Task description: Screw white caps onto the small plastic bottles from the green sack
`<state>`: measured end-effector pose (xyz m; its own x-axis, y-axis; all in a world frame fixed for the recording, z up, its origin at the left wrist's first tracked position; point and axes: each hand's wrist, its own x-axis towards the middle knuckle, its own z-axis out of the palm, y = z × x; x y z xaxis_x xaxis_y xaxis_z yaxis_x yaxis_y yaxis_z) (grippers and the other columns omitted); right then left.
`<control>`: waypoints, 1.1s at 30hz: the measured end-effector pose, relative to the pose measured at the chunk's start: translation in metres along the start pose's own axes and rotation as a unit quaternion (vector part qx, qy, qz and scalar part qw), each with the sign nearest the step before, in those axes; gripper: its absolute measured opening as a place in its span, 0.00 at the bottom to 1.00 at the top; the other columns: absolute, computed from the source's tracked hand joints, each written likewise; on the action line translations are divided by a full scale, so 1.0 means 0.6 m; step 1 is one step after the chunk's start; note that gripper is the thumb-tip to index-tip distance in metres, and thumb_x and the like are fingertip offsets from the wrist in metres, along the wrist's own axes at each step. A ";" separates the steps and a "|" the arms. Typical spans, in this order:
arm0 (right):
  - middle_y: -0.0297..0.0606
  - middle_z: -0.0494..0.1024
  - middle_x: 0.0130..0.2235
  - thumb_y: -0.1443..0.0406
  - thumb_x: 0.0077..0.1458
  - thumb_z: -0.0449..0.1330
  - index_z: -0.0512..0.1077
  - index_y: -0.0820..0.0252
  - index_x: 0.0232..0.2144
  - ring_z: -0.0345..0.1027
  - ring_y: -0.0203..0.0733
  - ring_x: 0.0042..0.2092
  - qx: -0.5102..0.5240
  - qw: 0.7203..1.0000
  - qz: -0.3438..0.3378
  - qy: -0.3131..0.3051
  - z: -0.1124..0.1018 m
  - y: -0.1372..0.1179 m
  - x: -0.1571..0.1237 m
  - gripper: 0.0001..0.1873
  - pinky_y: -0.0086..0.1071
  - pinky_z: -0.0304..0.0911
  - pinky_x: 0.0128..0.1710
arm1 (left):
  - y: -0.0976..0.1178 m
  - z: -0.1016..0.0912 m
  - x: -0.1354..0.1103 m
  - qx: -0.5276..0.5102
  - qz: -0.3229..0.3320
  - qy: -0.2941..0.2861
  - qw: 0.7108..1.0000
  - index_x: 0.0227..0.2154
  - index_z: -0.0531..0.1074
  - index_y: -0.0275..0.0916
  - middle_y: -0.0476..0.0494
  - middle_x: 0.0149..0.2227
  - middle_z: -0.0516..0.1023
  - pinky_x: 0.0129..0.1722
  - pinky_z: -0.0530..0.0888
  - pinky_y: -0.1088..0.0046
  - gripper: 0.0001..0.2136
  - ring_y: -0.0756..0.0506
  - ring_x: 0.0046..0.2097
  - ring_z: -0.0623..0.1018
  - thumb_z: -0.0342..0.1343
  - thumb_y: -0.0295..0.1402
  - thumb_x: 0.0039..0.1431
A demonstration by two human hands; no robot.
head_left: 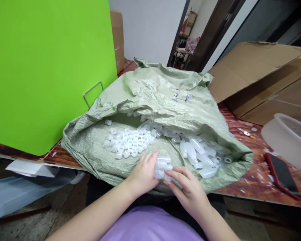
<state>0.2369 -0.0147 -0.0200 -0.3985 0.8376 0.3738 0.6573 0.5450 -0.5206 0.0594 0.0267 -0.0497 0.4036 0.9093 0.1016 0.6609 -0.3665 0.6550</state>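
Above the near edge of the pale-green woven plastic sack [153, 88], the left hand [143, 171] is grasping translucent white plastic cylinders [163, 163], apparently steadying the bunch while the right hand [187, 187] is pinching one

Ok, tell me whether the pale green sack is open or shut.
Open. The upper layer of the sack stands apart from the lower one, exposing short pieces and longer translucent pieces.

A pale wall [147, 26] faces me at top center beside a dark brown doorway [213, 30], as a bright green panel [47, 67] fills the upper left and speckled floor [62, 204] shows below the reddish table [257, 170] at lower left.
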 end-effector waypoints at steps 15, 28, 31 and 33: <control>0.41 0.76 0.39 0.67 0.60 0.50 0.71 0.54 0.43 0.72 0.39 0.40 0.015 0.996 -0.002 -0.092 -0.012 0.018 0.007 0.13 0.31 0.69 0.38 | -0.002 0.002 -0.003 0.014 0.019 -0.018 1.000 0.55 0.53 0.34 0.33 0.54 0.64 0.56 0.61 0.54 0.30 0.36 0.56 0.63 0.54 0.30 0.46; 0.37 0.77 0.31 0.59 0.57 0.52 0.72 0.57 0.37 0.72 0.40 0.32 0.017 0.978 0.166 -0.125 -0.008 -0.003 0.020 0.11 0.31 0.67 0.31 | 0.007 -0.006 0.000 0.003 0.008 -0.024 1.000 0.50 0.58 0.37 0.36 0.49 0.67 0.52 0.65 0.54 0.26 0.36 0.52 0.67 0.56 0.30 0.45; 0.37 0.76 0.30 0.58 0.57 0.53 0.70 0.59 0.39 0.71 0.40 0.30 0.014 0.977 0.173 -0.121 -0.003 -0.003 0.011 0.13 0.30 0.67 0.29 | 0.009 -0.009 0.000 0.005 0.005 -0.029 1.000 0.48 0.59 0.37 0.36 0.48 0.67 0.52 0.65 0.54 0.25 0.36 0.51 0.67 0.57 0.31 0.45; 0.37 0.75 0.30 0.60 0.57 0.53 0.70 0.59 0.39 0.71 0.39 0.30 0.022 0.982 0.153 -0.110 0.001 -0.002 0.004 0.12 0.30 0.68 0.29 | 0.008 -0.008 0.000 0.009 0.012 -0.024 1.000 0.48 0.60 0.36 0.36 0.48 0.67 0.52 0.65 0.55 0.25 0.36 0.51 0.67 0.57 0.31 0.45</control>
<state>0.2349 -0.0131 -0.0186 -0.3191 0.9474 0.0225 0.7414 0.2643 -0.6169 0.0597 0.0261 -0.0431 0.4482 0.8903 0.0806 0.6625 -0.3914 0.6387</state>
